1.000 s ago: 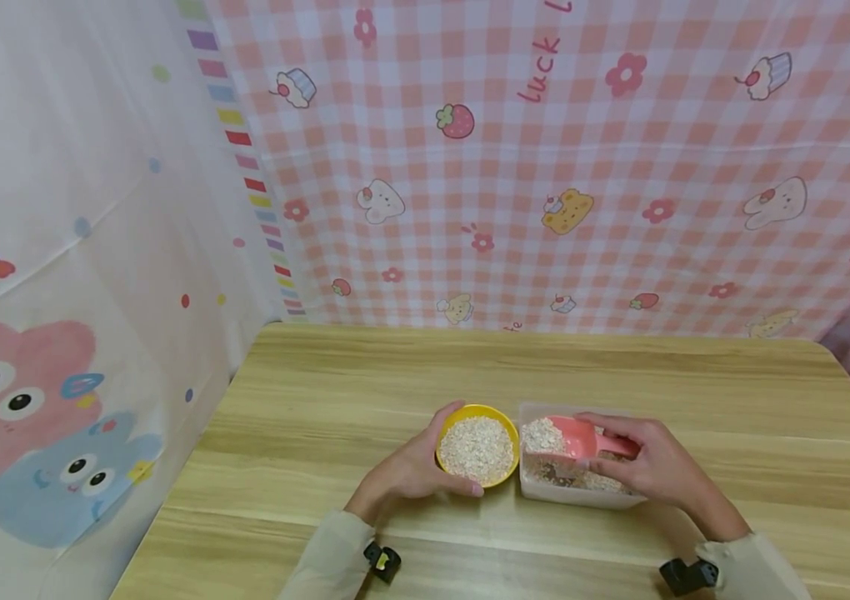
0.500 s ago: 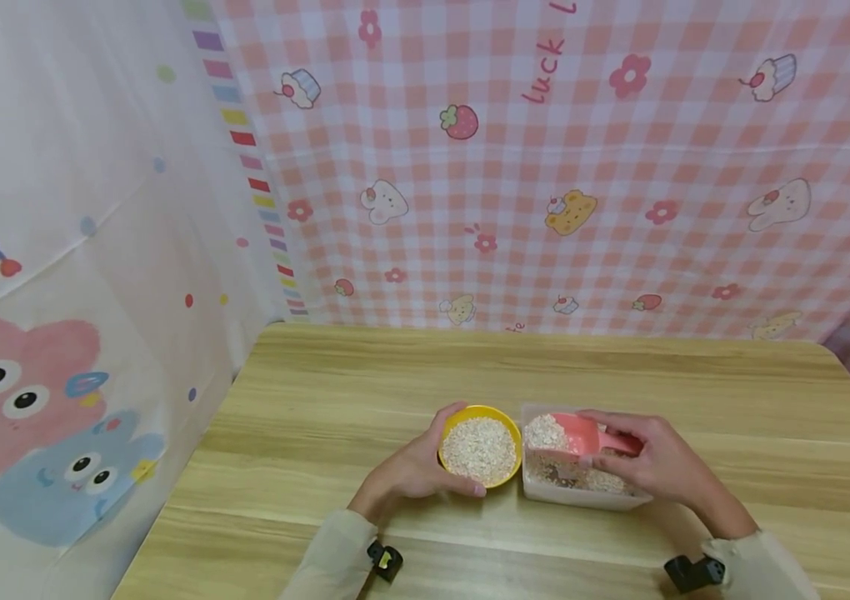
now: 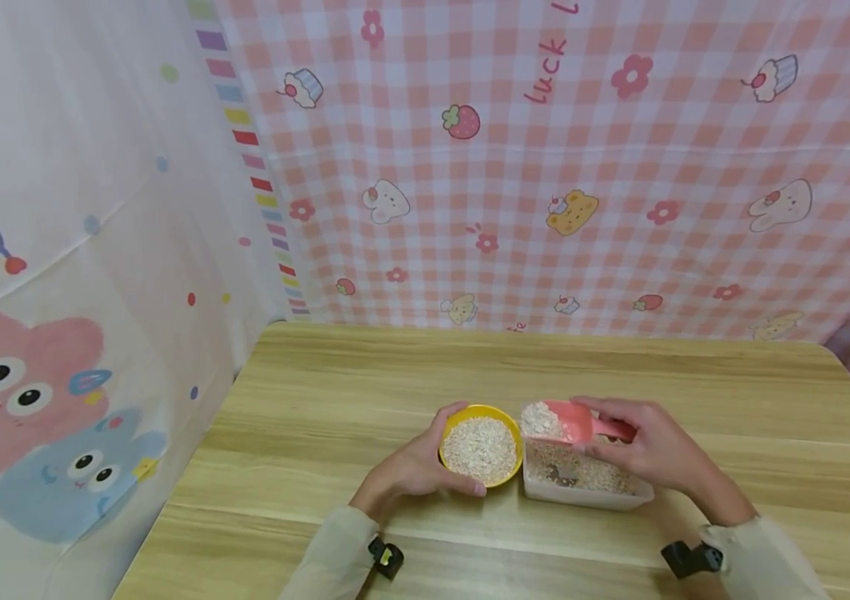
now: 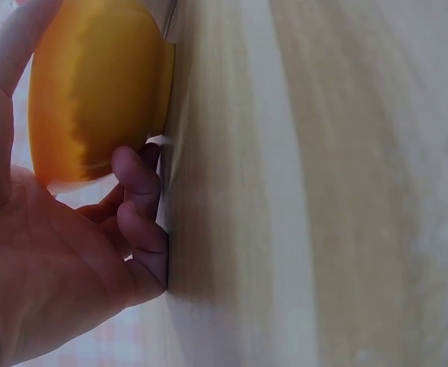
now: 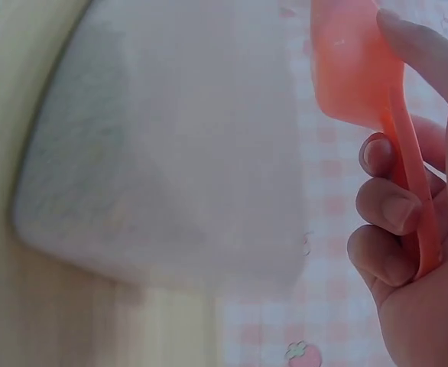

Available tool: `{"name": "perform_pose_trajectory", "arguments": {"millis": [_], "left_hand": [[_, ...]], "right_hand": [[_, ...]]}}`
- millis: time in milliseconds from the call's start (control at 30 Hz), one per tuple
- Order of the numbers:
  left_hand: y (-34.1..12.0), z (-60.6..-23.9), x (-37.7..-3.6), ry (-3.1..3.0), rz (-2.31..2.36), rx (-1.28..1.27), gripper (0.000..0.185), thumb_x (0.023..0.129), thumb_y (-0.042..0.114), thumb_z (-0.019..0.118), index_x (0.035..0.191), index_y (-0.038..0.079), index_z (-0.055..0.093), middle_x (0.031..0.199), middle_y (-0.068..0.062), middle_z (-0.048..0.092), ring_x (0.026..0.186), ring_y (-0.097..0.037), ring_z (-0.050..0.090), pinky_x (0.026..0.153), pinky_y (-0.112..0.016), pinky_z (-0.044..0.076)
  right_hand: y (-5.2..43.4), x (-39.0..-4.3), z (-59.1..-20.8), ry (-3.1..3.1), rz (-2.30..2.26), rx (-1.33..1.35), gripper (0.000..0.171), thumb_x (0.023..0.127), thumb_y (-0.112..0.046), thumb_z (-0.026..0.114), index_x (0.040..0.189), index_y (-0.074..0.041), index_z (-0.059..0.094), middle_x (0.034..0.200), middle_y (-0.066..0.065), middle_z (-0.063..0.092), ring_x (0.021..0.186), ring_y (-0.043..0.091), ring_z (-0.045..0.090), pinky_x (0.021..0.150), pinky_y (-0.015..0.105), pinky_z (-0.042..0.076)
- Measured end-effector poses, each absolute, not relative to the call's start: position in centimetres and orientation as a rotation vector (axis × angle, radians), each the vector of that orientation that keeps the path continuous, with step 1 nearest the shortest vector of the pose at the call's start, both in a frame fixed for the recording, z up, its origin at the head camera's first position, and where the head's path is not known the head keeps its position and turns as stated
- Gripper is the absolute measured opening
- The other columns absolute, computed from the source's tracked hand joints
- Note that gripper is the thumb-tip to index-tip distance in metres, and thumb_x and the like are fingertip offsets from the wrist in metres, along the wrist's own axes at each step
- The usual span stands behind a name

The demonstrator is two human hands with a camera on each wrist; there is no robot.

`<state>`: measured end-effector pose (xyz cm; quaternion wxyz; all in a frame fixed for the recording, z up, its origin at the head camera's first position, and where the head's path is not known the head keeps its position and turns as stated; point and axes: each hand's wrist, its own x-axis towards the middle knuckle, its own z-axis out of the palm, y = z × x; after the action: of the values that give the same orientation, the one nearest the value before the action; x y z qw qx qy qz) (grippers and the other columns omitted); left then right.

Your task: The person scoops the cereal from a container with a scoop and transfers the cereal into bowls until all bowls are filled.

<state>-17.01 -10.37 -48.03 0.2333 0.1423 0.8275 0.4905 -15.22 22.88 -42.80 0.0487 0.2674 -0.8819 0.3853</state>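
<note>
My right hand [image 3: 653, 454] grips the pink scoop [image 3: 571, 422] by its handle, fingers curled round it, heaped with oats and held over the near-left corner of the clear container [image 3: 585, 492], right beside the yellow bowl [image 3: 480, 447]. My left hand [image 3: 410, 467] cups the bowl's side, thumb and fingers wrapped round the wall, bowl sitting on the wooden table [image 3: 365, 375]. Risks: scoop is piled high, so any tilt or jerk crossing the gap between container and bowl likely drops flakes on the table. Bowl already looks nearly full to the rim, so another load could overflow. If my left grip slackens, the scoop's lip could knock the bowl sideways. The container is light and could slide too.
</note>
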Motion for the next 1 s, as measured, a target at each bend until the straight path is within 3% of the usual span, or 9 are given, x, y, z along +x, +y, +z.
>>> {"name": "perform_pose_trajectory", "arguments": {"millis": [300, 500, 667, 1000], "left_hand": [[-10.4, -48.0, -17.0, 2.26, 1.35, 0.4, 0.116, 0.067, 0.039, 0.092, 0.154, 0.039, 0.017, 0.15, -0.012, 0.042, 0.136, -0.033, 0.041, 0.112, -0.06, 0.028], [-10.4, -47.9, -17.0, 2.268, 1.341, 0.403, 0.115, 0.067, 0.039, 0.092, 0.154, 0.04, 0.017, 0.151, -0.013, 0.042, 0.135, -0.033, 0.042, 0.112, -0.06, 0.029], [-10.4, -47.9, -17.0, 2.273, 1.337, 0.401, 0.114, 0.068, 0.036, 0.092, 0.154, 0.039, 0.017, 0.15, -0.013, 0.043, 0.135, -0.033, 0.042, 0.111, -0.059, 0.03], [-10.5, -47.8, -17.0, 2.275, 1.33, 0.396, 0.114, 0.069, 0.038, 0.092, 0.154, 0.038, 0.017, 0.152, -0.013, 0.041, 0.136, -0.034, 0.041, 0.112, -0.059, 0.029]], "right_hand": [[20.9, -15.7, -41.3, -2.687, 1.041, 0.895, 0.055, 0.077, -0.023, 0.086, 0.127, -0.007, 0.067, 0.11, 0.011, 0.073, 0.069, 0.004, 0.051, 0.061, 0.022, 0.044], [19.9, -16.1, -41.0, -2.668, 0.963, 0.936, 0.058, 0.075, -0.025, 0.087, 0.127, -0.007, 0.067, 0.11, 0.01, 0.074, 0.073, 0.004, 0.058, 0.064, 0.024, 0.048], [19.0, -16.3, -40.9, -2.657, 0.849, 0.948, 0.059, 0.074, -0.027, 0.087, 0.126, -0.008, 0.068, 0.112, 0.009, 0.074, 0.086, 0.014, 0.069, 0.07, 0.03, 0.055], [17.4, -16.2, -40.1, -2.67, 0.644, 0.994, 0.06, 0.076, -0.035, 0.086, 0.127, -0.011, 0.068, 0.109, 0.007, 0.074, 0.087, 0.017, 0.071, 0.071, 0.035, 0.056]]}}
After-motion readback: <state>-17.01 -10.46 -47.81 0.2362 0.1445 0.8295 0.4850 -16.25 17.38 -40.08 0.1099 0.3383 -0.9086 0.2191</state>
